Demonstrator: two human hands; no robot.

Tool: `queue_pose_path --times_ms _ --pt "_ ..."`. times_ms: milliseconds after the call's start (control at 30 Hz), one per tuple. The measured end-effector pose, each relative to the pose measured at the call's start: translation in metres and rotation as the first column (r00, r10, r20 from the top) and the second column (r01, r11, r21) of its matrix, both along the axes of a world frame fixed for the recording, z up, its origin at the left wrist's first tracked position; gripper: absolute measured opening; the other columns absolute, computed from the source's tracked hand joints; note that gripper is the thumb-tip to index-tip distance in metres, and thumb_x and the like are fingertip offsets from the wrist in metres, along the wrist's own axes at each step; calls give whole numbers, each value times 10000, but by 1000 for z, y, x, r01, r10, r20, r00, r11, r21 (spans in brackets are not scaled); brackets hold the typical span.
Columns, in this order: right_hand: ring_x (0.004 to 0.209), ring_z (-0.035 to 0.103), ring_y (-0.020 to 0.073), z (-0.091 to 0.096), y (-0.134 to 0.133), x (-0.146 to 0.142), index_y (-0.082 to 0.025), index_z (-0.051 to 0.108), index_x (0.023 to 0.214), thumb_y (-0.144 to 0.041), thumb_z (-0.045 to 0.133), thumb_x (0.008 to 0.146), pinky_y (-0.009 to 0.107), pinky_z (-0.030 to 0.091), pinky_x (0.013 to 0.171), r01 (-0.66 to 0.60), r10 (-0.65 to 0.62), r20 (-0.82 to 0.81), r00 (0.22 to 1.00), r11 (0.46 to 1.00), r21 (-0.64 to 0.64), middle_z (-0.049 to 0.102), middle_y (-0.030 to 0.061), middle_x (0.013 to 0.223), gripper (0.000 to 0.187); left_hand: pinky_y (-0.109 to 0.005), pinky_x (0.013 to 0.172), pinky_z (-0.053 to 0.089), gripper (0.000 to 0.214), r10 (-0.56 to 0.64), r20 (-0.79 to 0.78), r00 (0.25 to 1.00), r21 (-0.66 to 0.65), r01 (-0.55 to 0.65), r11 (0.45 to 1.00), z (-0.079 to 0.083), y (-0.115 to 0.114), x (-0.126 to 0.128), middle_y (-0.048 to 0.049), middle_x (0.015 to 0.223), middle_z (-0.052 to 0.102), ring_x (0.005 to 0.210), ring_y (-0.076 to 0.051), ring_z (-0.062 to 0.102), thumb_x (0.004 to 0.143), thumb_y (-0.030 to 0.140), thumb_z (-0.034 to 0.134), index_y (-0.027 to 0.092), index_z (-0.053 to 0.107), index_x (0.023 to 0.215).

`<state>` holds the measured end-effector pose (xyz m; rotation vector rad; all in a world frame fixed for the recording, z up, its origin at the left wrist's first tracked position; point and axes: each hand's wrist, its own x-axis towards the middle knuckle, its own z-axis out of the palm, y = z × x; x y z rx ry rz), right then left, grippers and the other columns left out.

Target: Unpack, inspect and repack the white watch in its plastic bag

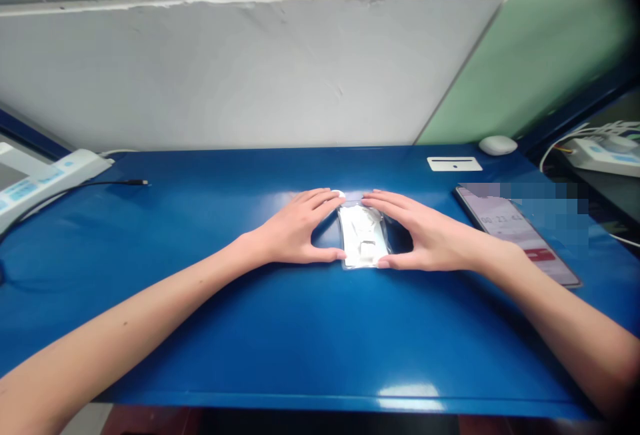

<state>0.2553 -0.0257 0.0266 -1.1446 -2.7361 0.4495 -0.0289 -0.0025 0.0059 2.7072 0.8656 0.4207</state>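
Note:
A small clear plastic packet (361,228) with white and silvery contents lies on the blue table, between my hands. My left hand (300,225) curves round its left side, thumb on the near left corner and fingertips at the far end. A small white round piece (339,194) shows by those fingertips; I cannot tell what it is. From the right, my right hand (420,231) takes the packet likewise, its thumb at the near right corner and its fingers at the far right corner.
On the blue table (225,348), a phone (520,231) showing a timer lies beside my right forearm. Behind it are a white slotted card (455,164) and a white rounded case (498,145). At left sit a power strip (55,178) and a black cable (115,183).

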Motion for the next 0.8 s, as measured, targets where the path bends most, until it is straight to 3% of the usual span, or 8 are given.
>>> queue_pose_path --times_ms 200,400,800 --pt "1454 316 362 -5 1 -6 -32 333 1511 -679 571 828 537 332 1160 27 -27 10 1000 999 21 336 239 1568 970 -513 1161 317 879 15 -10 1000 -5 -15 1000 0 -1 1 -199 1533 387 1427 -343 354 833 623 609 117 345 1502" --pt "1459 298 375 -8 0 -7 -19 313 1516 -682 555 836 542 325 1163 60 -60 -4 998 998 35 307 254 1575 981 -533 1158 314 1003 8 9 1000 -4 -8 1000 1 -1 1 -214 1540 368 1431 -364 341 773 707 631 120 304 1518" --pt "1462 282 386 -15 9 4 -41 325 1516 -700 574 809 561 322 1158 43 -47 30 998 990 131 383 236 1544 998 -555 1157 309 995 74 32 997 38 -76 996 0 -2 3 -214 1449 481 1422 -402 327 724 714 671 97 402 1457"
